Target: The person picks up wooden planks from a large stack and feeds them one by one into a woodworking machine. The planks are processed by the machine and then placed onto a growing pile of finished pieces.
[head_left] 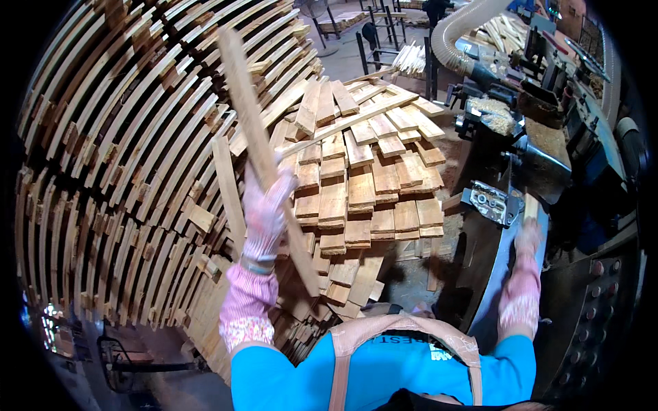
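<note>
My left hand, in a pale knitted glove, is closed around a long wooden board. The board is held up on a slant, its top end far and left, its lower end near my chest. On the right, my gloved right hand is slightly blurred at the near end of another wooden board, and its fingers seem closed on it. That board lies on the metal bed of a woodworking machine, pointing into it; its far end is hidden under the machine.
A large pile of short boards stands between my arms. Tall stacks of wooden slats fill the left side. A metal fixture sits beside the machine bed, and wood shavings lie on the machine. A ribbed hose arches down behind.
</note>
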The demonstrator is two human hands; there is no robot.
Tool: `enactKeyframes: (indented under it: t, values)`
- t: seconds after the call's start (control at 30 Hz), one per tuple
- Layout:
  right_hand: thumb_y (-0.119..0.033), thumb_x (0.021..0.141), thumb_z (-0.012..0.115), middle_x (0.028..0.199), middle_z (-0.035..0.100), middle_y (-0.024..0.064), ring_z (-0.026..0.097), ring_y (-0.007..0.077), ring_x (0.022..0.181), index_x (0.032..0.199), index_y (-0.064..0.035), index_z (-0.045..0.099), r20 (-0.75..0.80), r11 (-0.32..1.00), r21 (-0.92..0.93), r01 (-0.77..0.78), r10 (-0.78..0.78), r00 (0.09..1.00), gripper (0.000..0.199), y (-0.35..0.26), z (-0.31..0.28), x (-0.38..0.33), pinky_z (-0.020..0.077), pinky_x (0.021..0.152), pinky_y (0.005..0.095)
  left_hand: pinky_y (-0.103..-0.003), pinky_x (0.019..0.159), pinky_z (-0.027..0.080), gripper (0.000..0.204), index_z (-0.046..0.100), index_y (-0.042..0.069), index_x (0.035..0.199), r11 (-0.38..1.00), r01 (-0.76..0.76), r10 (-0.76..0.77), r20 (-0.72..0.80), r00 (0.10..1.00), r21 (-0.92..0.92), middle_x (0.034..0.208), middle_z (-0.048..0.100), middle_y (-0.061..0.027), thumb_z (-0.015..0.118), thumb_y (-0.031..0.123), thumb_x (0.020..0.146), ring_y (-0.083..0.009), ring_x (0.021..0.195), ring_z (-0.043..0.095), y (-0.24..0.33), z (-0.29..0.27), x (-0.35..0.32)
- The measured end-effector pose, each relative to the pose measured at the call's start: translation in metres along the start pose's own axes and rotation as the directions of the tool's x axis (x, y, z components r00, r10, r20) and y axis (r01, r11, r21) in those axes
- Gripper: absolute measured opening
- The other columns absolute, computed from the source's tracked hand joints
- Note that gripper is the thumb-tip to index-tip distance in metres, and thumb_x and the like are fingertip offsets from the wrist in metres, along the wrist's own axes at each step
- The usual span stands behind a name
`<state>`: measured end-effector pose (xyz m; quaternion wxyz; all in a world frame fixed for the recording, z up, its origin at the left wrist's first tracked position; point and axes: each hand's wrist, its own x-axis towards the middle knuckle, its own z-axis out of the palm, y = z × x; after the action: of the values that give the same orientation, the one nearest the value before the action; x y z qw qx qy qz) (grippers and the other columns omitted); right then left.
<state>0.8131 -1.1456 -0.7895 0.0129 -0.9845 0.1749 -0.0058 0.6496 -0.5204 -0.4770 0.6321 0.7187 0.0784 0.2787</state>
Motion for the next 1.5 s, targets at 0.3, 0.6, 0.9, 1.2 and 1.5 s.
enactKeyframes:
  t: [0.3,0.6,0.9,1.2,1.5]
  values:
    - [-0.026,0.093,0.081,0.132,0.067,0.0057,0.063,0.0139,0.116,0.152,-0.0021,0.051,-0.143,-0.225,0.973,-0.057,-0.772,0.619,0.07,-0.314,-0.202,-0.164,0.0529,0.097,0.0304,-0.046,0.096,0.057,0.071,0.05,0.004,0.151,0.997,-0.075,0.082,0.488,0.869,-0.033,0.139,0.062,-0.0278,0.068,0.048,0.099,-0.0374,0.122,0.067,-0.04,0.139,0.087]
    - [-0.016,0.088,0.071,0.112,0.075,0.0174,0.071,0.0334,0.104,0.131,-0.004,0.068,-0.3,0.816,0.563,0.132,0.053,0.953,0.045,-0.044,-0.087,-0.243,0.0551,0.094,0.0428,-0.053,0.106,0.049,0.075,0.058,0.007,0.146,0.354,-0.085,-0.171,0.154,0.973,0.931,0.134,0.069,-0.0196,0.069,0.052,0.087,-0.0413,0.124,0.064,-0.137,0.048,0.284]
    - [-0.01,0.09,0.062,0.095,0.067,0.0141,0.067,0.0427,0.089,0.093,-0.0123,0.064,-0.242,0.977,0.078,-0.197,0.21,0.947,0.005,0.019,0.003,-0.23,0.0541,0.075,0.0558,-0.036,0.102,0.049,0.052,0.068,-0.007,0.131,0.838,-0.007,-0.133,0.216,0.967,0.546,0.122,0.073,-0.0186,0.064,0.024,0.091,-0.0261,0.115,0.067,-0.254,-0.044,0.317]
    - [-0.017,0.097,0.058,0.124,0.075,0.0147,0.072,0.0378,0.112,0.126,-0.0153,0.075,-0.028,0.896,0.433,-0.097,0.121,0.992,0.034,-0.093,-0.04,0.014,0.0575,0.093,0.0469,-0.035,0.103,0.049,0.043,0.059,-0.004,0.137,0.914,-0.29,0.233,0.218,0.948,0.283,0.13,0.066,-0.0155,0.061,0.021,0.103,-0.0246,0.118,0.063,-0.12,0.052,0.146]
    - [-0.014,0.095,0.069,0.111,0.071,0.0038,0.068,0.0134,0.094,0.135,0.0007,0.062,0.112,-0.167,0.965,-0.203,-0.44,0.891,0.044,-0.266,-0.205,-0.11,0.0567,0.088,0.0287,-0.039,0.097,0.057,0.055,0.062,0.007,0.142,0.836,-0.434,0.157,0.61,0.776,0.337,0.128,0.073,-0.0168,0.076,0.03,0.093,-0.0296,0.115,0.071,-0.056,0.073,0.064]
